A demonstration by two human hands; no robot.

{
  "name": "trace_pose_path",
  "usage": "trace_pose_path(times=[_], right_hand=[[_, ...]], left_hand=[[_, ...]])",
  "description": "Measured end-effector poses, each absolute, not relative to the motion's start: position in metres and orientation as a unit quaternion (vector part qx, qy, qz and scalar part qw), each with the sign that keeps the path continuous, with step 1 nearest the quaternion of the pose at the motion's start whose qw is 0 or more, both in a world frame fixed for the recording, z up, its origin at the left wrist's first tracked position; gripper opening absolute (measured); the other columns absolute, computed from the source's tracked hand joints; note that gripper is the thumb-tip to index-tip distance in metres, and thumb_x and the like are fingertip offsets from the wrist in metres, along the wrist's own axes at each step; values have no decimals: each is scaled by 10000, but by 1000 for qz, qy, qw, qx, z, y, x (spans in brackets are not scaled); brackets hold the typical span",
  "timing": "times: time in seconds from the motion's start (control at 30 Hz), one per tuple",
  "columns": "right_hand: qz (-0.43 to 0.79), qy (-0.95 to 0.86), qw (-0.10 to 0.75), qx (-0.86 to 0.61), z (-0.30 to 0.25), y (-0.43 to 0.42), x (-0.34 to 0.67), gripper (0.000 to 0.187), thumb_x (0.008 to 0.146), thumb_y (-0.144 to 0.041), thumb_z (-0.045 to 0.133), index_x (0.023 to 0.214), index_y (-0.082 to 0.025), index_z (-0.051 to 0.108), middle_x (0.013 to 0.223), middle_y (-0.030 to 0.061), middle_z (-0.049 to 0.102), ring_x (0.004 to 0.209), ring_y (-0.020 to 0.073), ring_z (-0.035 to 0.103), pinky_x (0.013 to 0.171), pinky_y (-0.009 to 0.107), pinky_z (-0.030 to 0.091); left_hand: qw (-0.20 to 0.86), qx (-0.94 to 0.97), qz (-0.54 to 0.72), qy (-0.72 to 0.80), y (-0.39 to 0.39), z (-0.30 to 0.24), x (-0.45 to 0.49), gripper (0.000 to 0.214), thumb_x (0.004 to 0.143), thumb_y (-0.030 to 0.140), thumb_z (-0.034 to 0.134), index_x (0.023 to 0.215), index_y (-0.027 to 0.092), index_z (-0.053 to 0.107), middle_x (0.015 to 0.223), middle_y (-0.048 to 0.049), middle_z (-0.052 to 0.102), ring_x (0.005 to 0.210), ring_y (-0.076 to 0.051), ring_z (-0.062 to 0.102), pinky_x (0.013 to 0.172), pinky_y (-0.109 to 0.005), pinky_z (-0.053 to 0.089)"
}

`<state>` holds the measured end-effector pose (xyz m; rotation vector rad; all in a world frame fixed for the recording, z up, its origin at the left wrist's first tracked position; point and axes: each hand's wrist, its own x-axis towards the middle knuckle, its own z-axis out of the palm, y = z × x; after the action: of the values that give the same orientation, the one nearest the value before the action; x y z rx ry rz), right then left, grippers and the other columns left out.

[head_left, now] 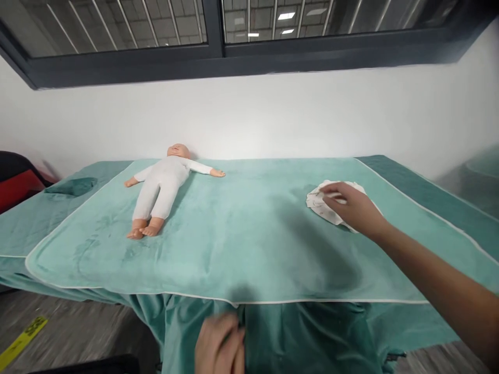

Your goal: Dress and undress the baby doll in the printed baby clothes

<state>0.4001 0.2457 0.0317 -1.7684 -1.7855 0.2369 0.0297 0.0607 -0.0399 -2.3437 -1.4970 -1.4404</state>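
My right hand (353, 205) reaches in from the right over a crumpled white cloth item (325, 208) with frilled edges. Its thumb and fingers are bent, with a gap between them, and point left. Part of the white item is hidden under the hand; whether the fingertips touch it is hard to see. Low in the middle, my left hand (220, 345) is in front of the table's edge, fingers curled and blurred by motion. A baby doll (166, 179) in a white bodysuit lies on its back at the left, arms spread, head toward the wall.
A light green padded sheet (234, 234) with pale piping covers the table, over a darker green cloth (421, 179) that hangs down in front. Behind are a white wall (249, 114) and a dark-framed window (218, 52). A red and black object (19, 184) stands far left.
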Motion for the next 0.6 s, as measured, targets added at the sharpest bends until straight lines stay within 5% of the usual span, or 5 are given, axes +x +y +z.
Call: trace_pose_path(times=[0.13, 0.3, 0.6], right_hand=[[-61, -718, 110, -684, 39, 307, 428, 401, 915, -302, 451, 1276, -172, 564, 1355, 142, 563, 1212, 318, 517, 930, 456, 444], [-71, -734, -8, -675, 45, 331, 442, 269, 935, -304, 414, 995, -188, 649, 1045, 122, 666, 991, 282, 582, 828, 419, 419], [-24, -576, 289, -765, 100, 340, 471, 394, 931, -497, 438, 1042, -147, 582, 848, 144, 649, 656, 198, 524, 610, 349, 381]], left_hand=[[-189, -755, -460, -427, 180, -37, 97, 358, 831, 108, 534, 1130, 260, 659, 1115, -98, 687, 1047, -245, 638, 892, -411, 530], [-534, -542, -481, -437, 287, -28, 145, 224, 806, 204, 585, 1028, 197, 611, 1030, -92, 651, 807, -191, 662, 625, -304, 526], [-589, -417, -562, -405, 295, -48, 139, 272, 808, 345, 678, 1003, 161, 628, 941, -68, 661, 765, -170, 662, 681, -325, 543]])
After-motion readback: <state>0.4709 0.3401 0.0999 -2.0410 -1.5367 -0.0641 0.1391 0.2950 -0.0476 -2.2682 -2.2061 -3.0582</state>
